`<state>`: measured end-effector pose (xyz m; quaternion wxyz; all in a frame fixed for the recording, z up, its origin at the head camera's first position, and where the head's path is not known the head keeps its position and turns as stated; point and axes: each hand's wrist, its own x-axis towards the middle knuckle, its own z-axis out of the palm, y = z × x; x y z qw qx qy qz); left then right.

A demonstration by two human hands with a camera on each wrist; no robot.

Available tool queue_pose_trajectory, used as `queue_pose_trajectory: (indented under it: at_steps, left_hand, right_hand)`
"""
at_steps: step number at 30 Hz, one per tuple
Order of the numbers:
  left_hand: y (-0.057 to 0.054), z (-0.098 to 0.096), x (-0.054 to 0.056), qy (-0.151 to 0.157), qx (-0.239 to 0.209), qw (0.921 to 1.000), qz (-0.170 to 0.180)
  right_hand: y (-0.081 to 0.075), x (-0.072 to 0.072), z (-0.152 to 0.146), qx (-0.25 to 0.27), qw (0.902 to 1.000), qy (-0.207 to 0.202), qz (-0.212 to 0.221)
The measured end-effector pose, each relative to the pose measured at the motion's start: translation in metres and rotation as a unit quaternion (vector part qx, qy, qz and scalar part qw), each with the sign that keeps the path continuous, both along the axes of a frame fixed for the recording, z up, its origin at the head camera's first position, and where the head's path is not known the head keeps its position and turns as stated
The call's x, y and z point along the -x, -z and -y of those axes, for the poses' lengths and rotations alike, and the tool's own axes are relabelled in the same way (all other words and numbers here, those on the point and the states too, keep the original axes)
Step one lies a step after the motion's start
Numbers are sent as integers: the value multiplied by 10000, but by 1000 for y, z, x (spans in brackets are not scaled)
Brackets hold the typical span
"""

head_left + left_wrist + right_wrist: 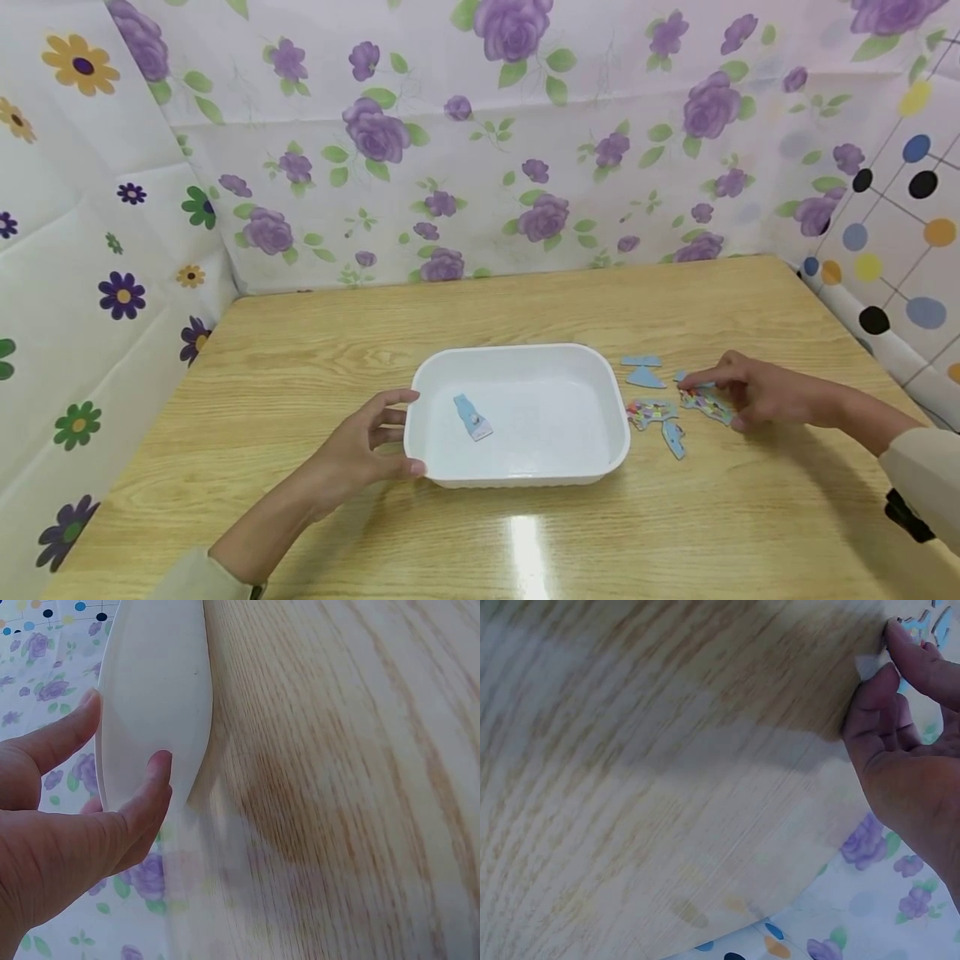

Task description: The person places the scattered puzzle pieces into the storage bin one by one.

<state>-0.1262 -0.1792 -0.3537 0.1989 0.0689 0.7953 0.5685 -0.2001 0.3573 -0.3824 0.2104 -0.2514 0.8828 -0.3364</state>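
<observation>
A white plastic tray [517, 482] stands mid-table with one light blue puzzle piece [472, 418] lying inside. My left hand [352, 454] holds the tray's left end, fingers on the rim and thumb at the near corner. The left wrist view shows that hand [90, 802] against the tray's outer wall [154, 682]. Right of the tray, my right hand [757, 392] has its index finger and thumb at opposite ends of a colourful puzzle piece [707, 405]. In the right wrist view, the right hand [915, 742] partly hides the pieces.
Between tray and right hand lie more flat pieces: a patterned one [651, 411], a small blue one [673, 438], a triangular one [646, 378] and a strip [641, 361]. Flowered sheets [450, 167] border the wooden table [337, 333] at the back and left, a dotted sheet [892, 250] at right.
</observation>
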Motion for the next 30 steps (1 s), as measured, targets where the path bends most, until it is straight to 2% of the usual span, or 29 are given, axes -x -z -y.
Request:
queue_pose_trajectory:
  at_steps: [3,7,25,30]
  left_hand:
    - [-1,0,1,-1,-25,10000,11]
    - [-2,1,1,40,-34,10000,-28]
    - [2,3,0,89,-70,9999,-51]
    - [3,2,0,32,-23,10000,-22]
  right_hand:
    - [4,1,-1,-26,9999,42,-157]
    - [6,3,-2,6,9999,131,-103]
    - [14,-3,-2,353,9961,-260,-767]
    - [15,-3,-2,307,9941,-312,-991]
